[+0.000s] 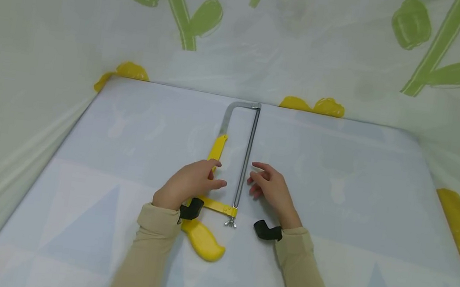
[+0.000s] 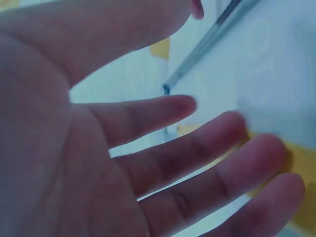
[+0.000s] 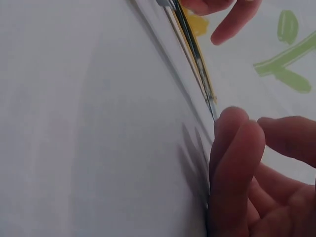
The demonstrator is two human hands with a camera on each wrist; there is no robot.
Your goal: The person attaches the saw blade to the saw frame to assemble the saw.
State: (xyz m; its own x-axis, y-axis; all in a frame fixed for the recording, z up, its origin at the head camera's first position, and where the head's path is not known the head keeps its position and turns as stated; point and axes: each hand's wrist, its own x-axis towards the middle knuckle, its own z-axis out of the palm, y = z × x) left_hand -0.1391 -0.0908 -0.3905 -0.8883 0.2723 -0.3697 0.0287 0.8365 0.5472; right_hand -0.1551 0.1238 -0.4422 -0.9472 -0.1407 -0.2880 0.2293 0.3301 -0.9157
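A hacksaw with a yellow handle lies flat in the middle of the table, its silver bow end pointing away. Its dark blade runs along the right side, and a wing nut sits at the near end. Over the yellow part of the frame hovers my left hand, its fingers spread in the left wrist view with nothing in the palm. My right hand is just right of the blade, fingers loosely bent and holding nothing. In the right wrist view, its fingertips overlap the saw's far end.
The table has a pale cover with blue triangles. A white curtain with green stems and yellow shapes hangs around the back and sides. Black wrist mounts sit at both cuffs.
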